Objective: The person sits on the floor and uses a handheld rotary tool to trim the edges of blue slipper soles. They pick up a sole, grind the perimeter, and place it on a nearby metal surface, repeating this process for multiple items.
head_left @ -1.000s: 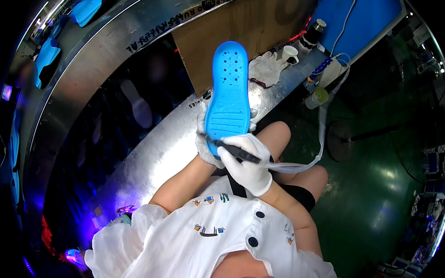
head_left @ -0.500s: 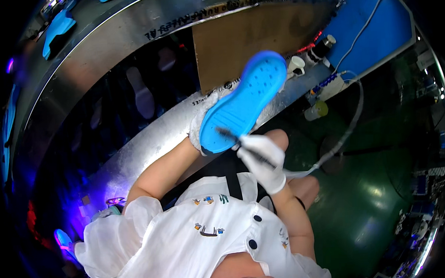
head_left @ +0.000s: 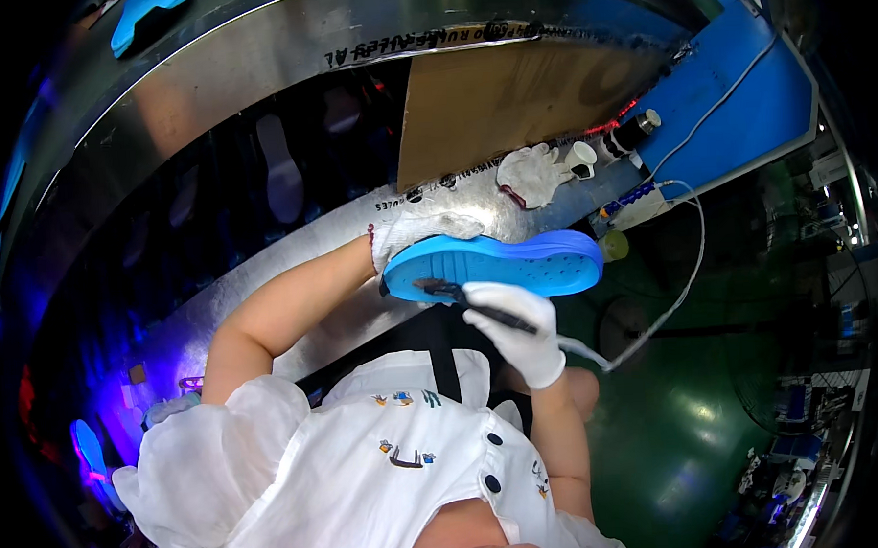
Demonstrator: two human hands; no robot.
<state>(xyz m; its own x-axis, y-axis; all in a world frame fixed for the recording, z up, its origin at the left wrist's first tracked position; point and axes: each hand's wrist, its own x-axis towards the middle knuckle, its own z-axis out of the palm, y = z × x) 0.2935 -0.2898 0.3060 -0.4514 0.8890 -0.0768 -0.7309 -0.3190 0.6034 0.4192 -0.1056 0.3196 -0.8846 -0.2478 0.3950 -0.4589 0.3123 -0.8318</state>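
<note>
A bright blue shoe sole [head_left: 502, 266] lies nearly level across the middle of the view, its cupped inner side with ribs and small holes facing me. My left hand [head_left: 422, 231], in a white knit glove, grips it along the far edge near the heel end; most of its fingers are hidden behind the sole. My right hand [head_left: 520, 334], in a smooth white glove, is closed around a dark brush [head_left: 489, 306]. Its bristle end is at the heel part of the sole. A clear hose runs from behind that hand to the right.
Beyond the sole runs a metal ledge [head_left: 330, 249] with a loose white glove [head_left: 533, 175] and a white cup [head_left: 580, 157] on it. A cardboard sheet [head_left: 520, 104] stands behind. Pale soles [head_left: 280, 168] show in the dark space at left. The hose [head_left: 675, 298] loops over the green floor.
The sole has turned clockwise from a steep slant to nearly level, its toe end coming down towards me. This uncovers the loose glove. The brush stays at the heel part.
</note>
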